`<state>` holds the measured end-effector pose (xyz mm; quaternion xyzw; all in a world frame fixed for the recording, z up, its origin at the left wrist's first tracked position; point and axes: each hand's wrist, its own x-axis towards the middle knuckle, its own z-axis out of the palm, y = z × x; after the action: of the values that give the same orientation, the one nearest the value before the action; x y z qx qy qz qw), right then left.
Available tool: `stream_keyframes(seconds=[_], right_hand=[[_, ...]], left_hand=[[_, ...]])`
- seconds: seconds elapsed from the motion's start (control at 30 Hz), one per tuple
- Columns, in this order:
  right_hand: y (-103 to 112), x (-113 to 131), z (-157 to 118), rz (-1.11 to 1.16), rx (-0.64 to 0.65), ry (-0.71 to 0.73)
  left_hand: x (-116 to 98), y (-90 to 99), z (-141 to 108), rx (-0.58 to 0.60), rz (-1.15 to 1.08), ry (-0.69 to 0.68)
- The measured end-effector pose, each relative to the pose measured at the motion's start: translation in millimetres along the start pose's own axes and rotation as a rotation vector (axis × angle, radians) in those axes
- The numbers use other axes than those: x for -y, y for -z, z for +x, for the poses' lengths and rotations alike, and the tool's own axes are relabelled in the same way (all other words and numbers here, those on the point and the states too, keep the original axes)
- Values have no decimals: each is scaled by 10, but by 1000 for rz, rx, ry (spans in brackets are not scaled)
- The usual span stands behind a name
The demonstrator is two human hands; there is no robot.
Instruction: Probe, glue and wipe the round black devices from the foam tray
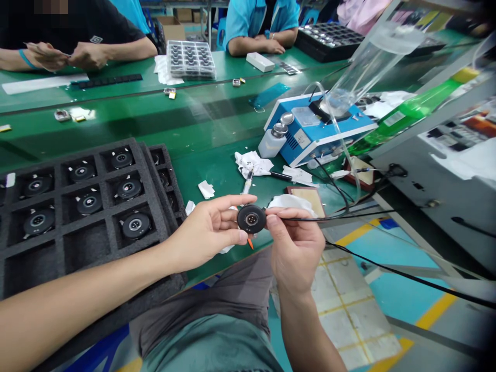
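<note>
A small round black disc [251, 219] with a pale ring and metal dots at its centre is held up over the table's front edge. My left hand [205, 227] grips its left rim between thumb and fingers. At the right rim, the thumb and forefinger of my right hand [296, 240] are closed on the disc's edge. Similar discs [135, 225] sit in the compartments of a dark foam tray [87, 248] to the left. Behind the disc lies a syringe-like tube [248, 182], and an orange tip [250, 244] shows just below the disc.
A blue machine [310, 129] stands at the right behind a white pump bottle [273, 139] and crumpled tissues [253, 164]. Black cables [372, 212] run rightward near my right hand. Small parts lie on the green conveyor [127, 116], with other people seated beyond it.
</note>
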<state>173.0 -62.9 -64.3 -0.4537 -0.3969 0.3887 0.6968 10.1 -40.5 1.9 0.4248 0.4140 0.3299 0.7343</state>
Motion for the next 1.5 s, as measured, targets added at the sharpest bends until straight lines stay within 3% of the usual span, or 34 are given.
stream_keyframes(seconds=[0.97, 1.5], right_hand=[[-9, 16, 31, 35, 47, 2], [-6, 4, 50, 70, 55, 2]], left_hand=[[8, 10, 10, 14, 24, -34], [-26, -20, 15, 6, -8, 19]])
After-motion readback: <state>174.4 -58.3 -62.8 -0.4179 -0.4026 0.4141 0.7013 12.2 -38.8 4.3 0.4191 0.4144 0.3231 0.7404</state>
